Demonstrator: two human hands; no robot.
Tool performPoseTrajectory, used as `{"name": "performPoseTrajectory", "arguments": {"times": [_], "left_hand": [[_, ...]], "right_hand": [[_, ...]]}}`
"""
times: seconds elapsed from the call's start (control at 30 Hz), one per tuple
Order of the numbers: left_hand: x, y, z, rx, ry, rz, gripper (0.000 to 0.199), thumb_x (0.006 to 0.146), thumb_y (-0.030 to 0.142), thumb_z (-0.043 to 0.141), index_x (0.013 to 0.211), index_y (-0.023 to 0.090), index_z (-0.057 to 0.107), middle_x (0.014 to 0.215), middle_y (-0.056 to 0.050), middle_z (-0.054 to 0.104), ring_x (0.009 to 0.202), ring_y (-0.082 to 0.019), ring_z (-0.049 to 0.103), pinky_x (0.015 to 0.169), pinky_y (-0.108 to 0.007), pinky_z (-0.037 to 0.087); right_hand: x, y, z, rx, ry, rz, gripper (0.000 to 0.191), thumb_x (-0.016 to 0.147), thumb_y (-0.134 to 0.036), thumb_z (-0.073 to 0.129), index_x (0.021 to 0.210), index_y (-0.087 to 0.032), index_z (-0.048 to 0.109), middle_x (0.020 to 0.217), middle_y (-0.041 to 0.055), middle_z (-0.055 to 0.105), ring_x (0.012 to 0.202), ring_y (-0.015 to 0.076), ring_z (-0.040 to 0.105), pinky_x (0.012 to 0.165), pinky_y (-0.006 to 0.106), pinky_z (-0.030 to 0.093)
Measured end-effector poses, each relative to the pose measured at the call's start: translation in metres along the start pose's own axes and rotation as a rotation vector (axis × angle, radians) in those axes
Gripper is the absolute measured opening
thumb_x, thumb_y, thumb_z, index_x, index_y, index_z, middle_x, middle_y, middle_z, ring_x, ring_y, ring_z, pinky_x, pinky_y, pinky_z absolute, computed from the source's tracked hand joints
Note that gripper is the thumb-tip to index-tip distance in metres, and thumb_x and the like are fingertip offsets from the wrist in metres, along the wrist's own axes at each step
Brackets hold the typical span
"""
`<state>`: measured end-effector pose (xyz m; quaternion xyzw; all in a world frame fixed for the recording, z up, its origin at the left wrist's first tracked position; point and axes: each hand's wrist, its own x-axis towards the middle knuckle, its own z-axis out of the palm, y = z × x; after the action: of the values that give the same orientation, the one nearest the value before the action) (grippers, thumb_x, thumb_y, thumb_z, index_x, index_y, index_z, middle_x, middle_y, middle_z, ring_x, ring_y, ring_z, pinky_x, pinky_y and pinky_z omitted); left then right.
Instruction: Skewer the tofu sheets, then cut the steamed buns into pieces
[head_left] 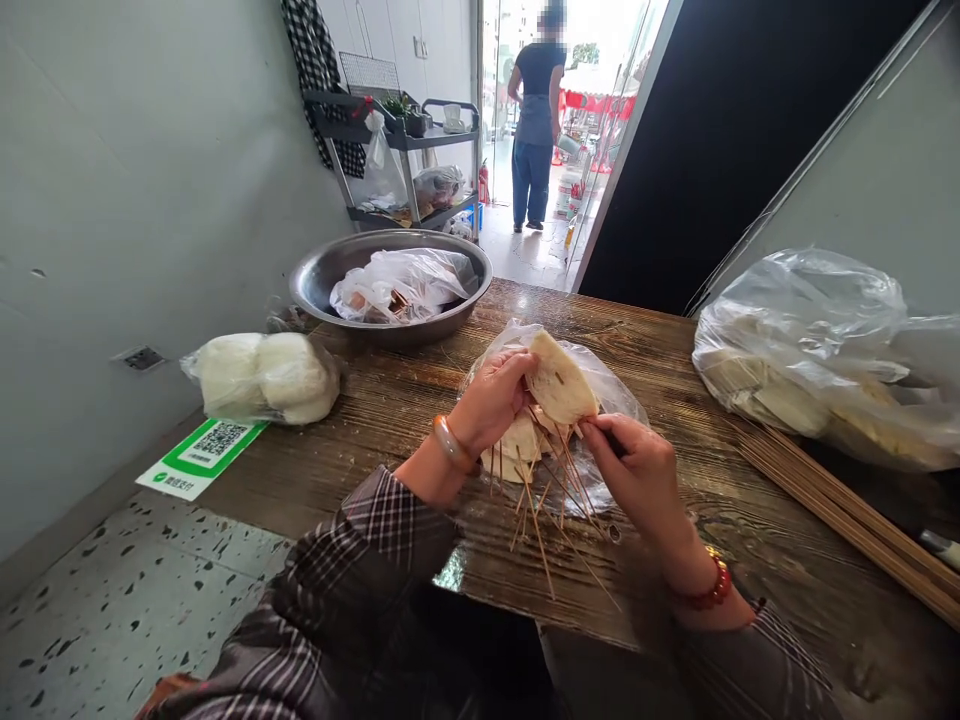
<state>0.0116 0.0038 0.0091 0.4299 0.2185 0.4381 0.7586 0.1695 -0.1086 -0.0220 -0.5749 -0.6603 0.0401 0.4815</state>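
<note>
Fingers of your left hand (487, 405) and right hand (645, 470) pinch the pale sheet (566, 397) at opposite edges above the plastic bag (611, 385) on the table (375, 430), and uneven tugging around the brown sliver (559, 378) showing in it could tear it.

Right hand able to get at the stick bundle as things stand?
Likely yes: only tabletop shows between the right hand and the stick bundle. It pinches the flat pale piece, though, so may need to let go first.
</note>
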Motion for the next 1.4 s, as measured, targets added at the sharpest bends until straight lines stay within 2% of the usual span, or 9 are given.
{"name": "performPoseTrajectory", "arguments": {"times": [0.17,0.4,0.57,0.77,0.93,1.07,1.23,1.4], "left_hand": [[0.0,0.0,-0.002,0.085,-0.061,-0.019,0.029,0.073,0.039,0.075,0.085,0.013,0.072,0.081,-0.006,0.072,0.074,-0.015,0.066,0.071,-0.027,0.054],[-0.002,0.0,0.001,0.112,-0.063,0.005,0.033,0.071,0.044,0.077,0.082,0.014,0.071,0.076,-0.004,0.069,0.066,-0.012,0.062,0.067,-0.025,0.053],[-0.002,-0.002,0.001,0.309,0.022,0.118,0.03,0.076,0.044,0.072,0.08,0.014,0.068,0.073,-0.002,0.065,0.068,-0.012,0.058,0.06,-0.022,0.047],[0.004,-0.009,-0.007,0.482,0.078,0.266,0.024,0.08,0.038,0.069,0.089,0.016,0.065,0.078,-0.001,0.063,0.07,-0.011,0.056,0.062,-0.021,0.045],[0.004,-0.008,-0.006,0.544,0.063,0.281,0.022,0.079,0.035,0.069,0.088,0.015,0.064,0.078,-0.001,0.063,0.069,-0.01,0.055,0.061,-0.021,0.044],[0.001,-0.005,-0.003,0.481,0.037,0.207,0.022,0.08,0.035,0.069,0.084,0.014,0.063,0.075,0.0,0.061,0.067,-0.009,0.053,0.059,-0.02,0.044],[0.0,0.0,-0.002,0.233,0.036,0.097,0.029,0.073,0.037,0.076,0.085,0.014,0.063,0.075,0.001,0.062,0.065,-0.009,0.055,0.058,-0.02,0.047],[-0.001,0.003,-0.003,0.017,-0.035,-0.045,0.032,0.068,0.035,0.081,0.084,0.012,0.065,0.078,-0.002,0.064,0.066,-0.01,0.059,0.061,-0.022,0.051]], "right_hand": [[0.0,0.0,-0.001,-0.026,-0.008,-0.009,0.018,0.095,-0.03,0.057,0.083,-0.022,0.068,0.078,0.0028,0.073,0.069,0.0172,0.066,0.068,0.03,0.052],[0.001,0.002,-0.001,-0.024,-0.011,0.002,0.018,0.094,-0.03,0.058,0.082,-0.021,0.069,0.077,0.0019,0.073,0.067,0.0163,0.065,0.065,0.029,0.05],[0.001,0.003,-0.001,-0.034,-0.002,0.016,0.018,0.094,-0.031,0.058,0.083,-0.022,0.069,0.08,0.0029,0.074,0.069,0.0172,0.067,0.066,0.03,0.05],[0.001,0.002,-0.001,-0.048,0.002,0.014,0.019,0.095,-0.03,0.058,0.082,-0.021,0.069,0.082,0.004,0.075,0.071,0.0179,0.068,0.065,0.029,0.049],[0.0,0.004,-0.001,-0.055,0.007,-0.002,0.017,0.095,-0.027,0.059,0.082,-0.02,0.069,0.08,0.0031,0.074,0.069,0.0166,0.067,0.065,0.028,0.048],[0.001,0.004,-0.001,-0.041,0.006,-0.038,0.015,0.094,-0.025,0.06,0.083,-0.02,0.068,0.08,0.0027,0.074,0.07,0.0164,0.067,0.065,0.028,0.048],[0.001,0.006,-0.002,-0.013,-0.012,-0.079,0.012,0.094,-0.024,0.06,0.086,-0.021,0.068,0.081,0.0021,0.073,0.071,0.0159,0.067,0.067,0.028,0.049],[0.001,0.009,-0.002,0.003,-0.015,-0.081,0.012,0.094,-0.025,0.06,0.089,-0.021,0.069,0.083,0.002,0.074,0.073,0.0159,0.067,0.067,0.028,0.05]]}}
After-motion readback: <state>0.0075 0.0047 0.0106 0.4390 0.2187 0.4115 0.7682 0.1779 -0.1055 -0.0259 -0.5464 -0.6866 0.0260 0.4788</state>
